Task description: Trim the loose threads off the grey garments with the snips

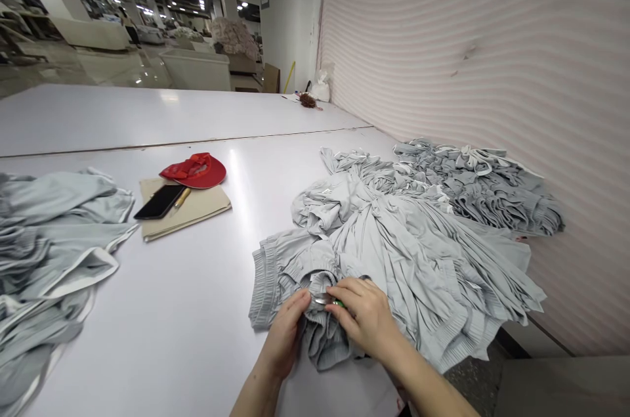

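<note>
My left hand [290,325] is closed on a grey garment [322,338] with gathered elastic edges, at the front of the table. In my right hand [363,312] is a small pair of thread snips [323,299], its metal blades pointing left toward my left thumb. A bit of green shows between the right fingers. The blades lie close against the cloth by a white spot, perhaps a label; whether they touch thread I cannot tell. Around both hands spreads a heap of pale grey garments [394,233], with ribbed waistbands toward the front.
Darker grey garments [492,187] are piled by the striped pink sheet [467,43] on the right. To the left lie more grey pieces with white edging [63,253]. A red cap [201,171], a phone [160,201] and a yellow pen [182,197] rest on folded brown paper [207,210].
</note>
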Demonstrator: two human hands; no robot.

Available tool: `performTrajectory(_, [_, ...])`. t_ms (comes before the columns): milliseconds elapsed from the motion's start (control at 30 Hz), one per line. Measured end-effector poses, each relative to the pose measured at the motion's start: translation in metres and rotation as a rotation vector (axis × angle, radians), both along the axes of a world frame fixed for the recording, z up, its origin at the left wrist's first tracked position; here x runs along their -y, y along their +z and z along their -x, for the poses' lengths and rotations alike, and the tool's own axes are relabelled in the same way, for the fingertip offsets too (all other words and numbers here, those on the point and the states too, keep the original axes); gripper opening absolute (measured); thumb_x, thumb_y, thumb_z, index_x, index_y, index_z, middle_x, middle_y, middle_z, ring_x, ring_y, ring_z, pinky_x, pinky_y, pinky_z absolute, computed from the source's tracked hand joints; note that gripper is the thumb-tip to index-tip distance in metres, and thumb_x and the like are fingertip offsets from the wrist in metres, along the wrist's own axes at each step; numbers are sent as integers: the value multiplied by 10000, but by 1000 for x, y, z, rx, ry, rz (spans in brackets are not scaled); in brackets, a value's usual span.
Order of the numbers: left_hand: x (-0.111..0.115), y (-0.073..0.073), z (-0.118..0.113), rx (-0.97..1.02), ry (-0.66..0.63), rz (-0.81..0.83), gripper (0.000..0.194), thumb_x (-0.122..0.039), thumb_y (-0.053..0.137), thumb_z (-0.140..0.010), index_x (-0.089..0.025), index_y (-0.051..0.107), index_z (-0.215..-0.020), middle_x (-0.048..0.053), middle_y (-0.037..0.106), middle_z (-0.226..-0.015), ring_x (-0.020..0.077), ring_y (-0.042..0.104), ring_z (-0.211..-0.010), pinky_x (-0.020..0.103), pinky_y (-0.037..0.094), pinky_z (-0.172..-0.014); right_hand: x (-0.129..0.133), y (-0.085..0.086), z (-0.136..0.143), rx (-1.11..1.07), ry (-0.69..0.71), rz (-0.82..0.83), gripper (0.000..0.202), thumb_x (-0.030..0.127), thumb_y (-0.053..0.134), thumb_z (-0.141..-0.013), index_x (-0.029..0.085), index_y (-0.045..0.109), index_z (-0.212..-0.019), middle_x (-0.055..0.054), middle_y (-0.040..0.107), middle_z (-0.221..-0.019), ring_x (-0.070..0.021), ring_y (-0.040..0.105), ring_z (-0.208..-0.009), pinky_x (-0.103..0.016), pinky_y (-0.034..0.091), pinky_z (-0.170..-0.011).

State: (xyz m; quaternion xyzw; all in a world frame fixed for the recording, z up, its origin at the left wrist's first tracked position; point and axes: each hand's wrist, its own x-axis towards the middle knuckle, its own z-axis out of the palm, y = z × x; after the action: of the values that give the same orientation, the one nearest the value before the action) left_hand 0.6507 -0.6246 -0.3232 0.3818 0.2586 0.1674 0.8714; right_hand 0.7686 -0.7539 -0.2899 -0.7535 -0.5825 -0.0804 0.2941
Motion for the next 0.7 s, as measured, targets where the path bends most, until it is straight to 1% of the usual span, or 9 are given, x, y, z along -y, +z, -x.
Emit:
performTrajectory(100, [11,-4,-7,-7,-43,-136,344,-450,702,-746,-174,758,-944,103,745,-974,284,653,-966,416,477,-937,-2,2,0,-34,-29,-40,219,292,493,-978,211,689,-1033,-70,704,-910,-191,647,-769,-320,454,-692])
performTrajectory(267, [48,-19,-15,69,-116,-704,263,-338,590,-827,-179,726,-987,112,721,-980,284,631,-978,435,481,-927,-28,-2,4,-127,17,-17,195,268,576,-918,211,660,-1084,-73,686,-1023,-201,652,-879,-323,494,-759])
performTrajectory(333, [50,-30,-7,25,-28,-834,240,-320,530,-857,-186,698,-965,119,701,-993,284,622,-1006,445,478,-931,-39,-11,0,-209,33,47,173,246,597,-896,220,663,-1055,-59,685,-1063,-193,661,-914,-310,508,-786])
performTrajectory(400, [39,-42,6,-166,188,-951,241,-365,490,-880,-190,654,-909,128,670,-968,288,619,-969,459,486,-891,-46,-22,-6,-259,-25,105,175,234,599,-889,216,656,-1054,-53,698,-1045,-205,669,-935,-313,514,-791])
performTrajectory(467, [23,-55,16,-422,357,-1073,309,-461,597,-800,-179,607,-926,138,644,-922,328,611,-915,500,485,-832,-49,-32,-10,-266,-100,148,188,231,597,-890,210,648,-1069,-55,711,-1035,-228,673,-954,-329,514,-793])
performTrajectory(500, [16,-60,19,-505,353,-1121,404,-500,669,-726,-168,596,-943,146,643,-908,356,607,-903,526,476,-817,-49,-35,-12,-259,-128,165,192,231,594,-891,207,645,-1075,-58,715,-1038,-239,675,-960,-337,512,-794])
performTrajectory(567, [5,-68,19,-556,284,-1155,499,-509,725,-648,-153,591,-971,160,656,-902,393,606,-914,556,452,-830,-49,-40,-13,-242,-155,194,191,229,586,-897,205,643,-1077,-61,721,-1037,-252,679,-955,-346,511,-789])
performTrajectory(600, [1,-71,17,-551,263,-1112,484,-496,716,-661,-157,592,-984,162,664,-917,391,610,-926,552,445,-842,-49,-41,-13,-235,-161,206,188,229,582,-899,204,643,-1075,-62,723,-1031,-255,682,-945,-348,510,-782])
performTrajectory(700, [-4,-75,9,-467,314,-743,399,-455,667,-739,-187,589,-1023,129,680,-984,324,631,-959,479,460,-864,-43,-41,-16,-248,-169,216,183,234,579,-902,202,641,-1071,-62,727,-1015,-256,686,-923,-346,509,-765])
